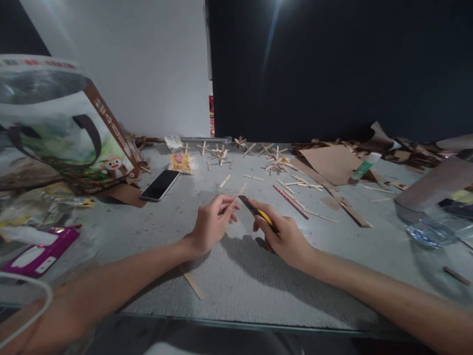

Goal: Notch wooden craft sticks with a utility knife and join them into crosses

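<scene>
My left hand (212,224) pinches a thin wooden craft stick (239,191) that points up and to the right. My right hand (283,236) is closed round a yellow and black utility knife (256,211), its dark tip touching or nearly touching the stick near my left fingertips. Both hands hover just above the grey table (240,276) near its middle. Another flat wooden stick (193,285) lies on the table under my left forearm.
Several stick crosses (219,154) and loose sticks lie at the back, with a pink pencil (290,201), cardboard pieces (328,162) and a glue tube (365,165). A phone (159,185), a printed bag (62,128) and a purple packet (39,254) sit at the left.
</scene>
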